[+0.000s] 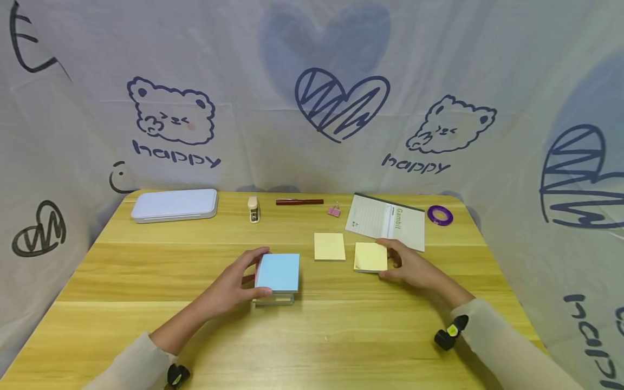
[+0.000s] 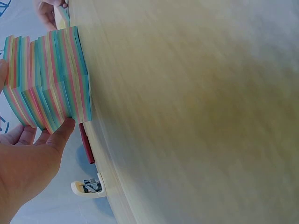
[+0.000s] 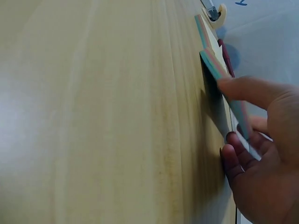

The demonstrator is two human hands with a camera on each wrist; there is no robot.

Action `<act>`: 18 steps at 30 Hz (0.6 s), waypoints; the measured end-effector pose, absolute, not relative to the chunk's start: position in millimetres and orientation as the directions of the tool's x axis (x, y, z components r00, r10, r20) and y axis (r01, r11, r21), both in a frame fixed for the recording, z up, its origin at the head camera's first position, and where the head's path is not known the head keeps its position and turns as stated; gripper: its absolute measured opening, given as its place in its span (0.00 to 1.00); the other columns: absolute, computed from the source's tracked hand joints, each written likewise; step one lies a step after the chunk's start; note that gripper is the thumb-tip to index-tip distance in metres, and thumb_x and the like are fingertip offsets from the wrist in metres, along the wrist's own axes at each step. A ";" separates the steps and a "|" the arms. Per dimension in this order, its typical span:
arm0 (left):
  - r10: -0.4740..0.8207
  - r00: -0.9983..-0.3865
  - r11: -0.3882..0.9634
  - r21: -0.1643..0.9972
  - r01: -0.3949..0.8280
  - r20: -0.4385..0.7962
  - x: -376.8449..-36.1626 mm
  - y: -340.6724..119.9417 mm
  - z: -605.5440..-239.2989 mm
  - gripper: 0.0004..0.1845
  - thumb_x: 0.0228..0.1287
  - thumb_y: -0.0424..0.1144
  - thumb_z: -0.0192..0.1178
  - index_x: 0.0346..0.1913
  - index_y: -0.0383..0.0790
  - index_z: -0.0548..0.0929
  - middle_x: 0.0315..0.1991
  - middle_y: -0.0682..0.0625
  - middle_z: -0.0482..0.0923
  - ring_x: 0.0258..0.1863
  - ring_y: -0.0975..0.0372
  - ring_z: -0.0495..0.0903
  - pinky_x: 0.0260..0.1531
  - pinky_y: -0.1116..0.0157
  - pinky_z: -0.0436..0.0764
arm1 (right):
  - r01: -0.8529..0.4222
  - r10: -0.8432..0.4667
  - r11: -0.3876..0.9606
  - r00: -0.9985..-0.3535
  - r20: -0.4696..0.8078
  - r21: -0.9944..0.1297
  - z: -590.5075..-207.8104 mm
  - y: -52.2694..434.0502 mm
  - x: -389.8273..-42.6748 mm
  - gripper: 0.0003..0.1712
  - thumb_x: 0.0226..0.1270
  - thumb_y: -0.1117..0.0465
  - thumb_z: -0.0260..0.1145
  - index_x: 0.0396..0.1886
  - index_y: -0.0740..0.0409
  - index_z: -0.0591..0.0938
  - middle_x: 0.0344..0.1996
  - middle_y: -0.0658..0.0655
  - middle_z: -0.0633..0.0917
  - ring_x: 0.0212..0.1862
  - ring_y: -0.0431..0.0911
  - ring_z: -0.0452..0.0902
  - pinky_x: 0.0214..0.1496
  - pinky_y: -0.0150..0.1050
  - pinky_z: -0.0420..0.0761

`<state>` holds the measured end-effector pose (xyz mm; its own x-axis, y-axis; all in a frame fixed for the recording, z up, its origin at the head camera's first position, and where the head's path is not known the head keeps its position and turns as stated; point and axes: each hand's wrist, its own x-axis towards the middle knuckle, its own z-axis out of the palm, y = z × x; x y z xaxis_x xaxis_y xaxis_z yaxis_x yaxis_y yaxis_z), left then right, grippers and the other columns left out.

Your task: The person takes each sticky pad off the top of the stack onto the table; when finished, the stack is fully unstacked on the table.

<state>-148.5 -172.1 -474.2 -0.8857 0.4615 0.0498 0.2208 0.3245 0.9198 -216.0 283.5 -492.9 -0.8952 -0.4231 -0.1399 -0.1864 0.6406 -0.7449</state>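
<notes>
Pale-blue on top and striped in many colours down its sides, a thick block of note sheets (image 1: pixel 277 276) sits on the wooden desk (image 1: pixel 312 336) a little left of the middle, its upper part twisted slightly against the layers below. The left hand (image 1: pixel 234 287) grips it from the left, thumb on the near side and fingers curled over the far side, which the left wrist view shows with the thumb (image 2: pixel 60 133) pressed to the striped stack. To the right, the right hand (image 1: pixel 411 268) holds a thin yellow pad (image 1: pixel 370 256) between thumb and fingertips at its right edge; in the right wrist view one finger (image 3: pixel 247 91) lies over the pad's edge and the others curl beneath it against the wood. A second yellow pad (image 1: pixel 329 246) lies flat just left of that one, apart from both hands. Toward the far edge lie a white notepad (image 1: pixel 387 221), its near corner close to the right hand, a purple tape roll (image 1: pixel 440 215) near the far right corner, a pink binder clip (image 1: pixel 334 210), a dark red pen (image 1: pixel 299 202), a small stapler (image 1: pixel 253 208), and a flat white case (image 1: pixel 174 205) near the far left corner.
</notes>
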 end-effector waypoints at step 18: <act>0.461 -0.886 0.320 0.922 0.220 0.051 -150.4 -171.8 -475.4 0.48 0.62 0.37 0.75 0.80 0.35 0.57 0.75 0.39 0.62 0.76 0.42 0.60 0.68 0.43 0.71 | -0.259 -0.442 0.714 -0.887 -0.132 -0.651 -493.2 277.4 -224.5 0.52 0.59 0.57 0.80 0.79 0.60 0.63 0.54 0.60 0.75 0.55 0.53 0.69 0.60 0.49 0.73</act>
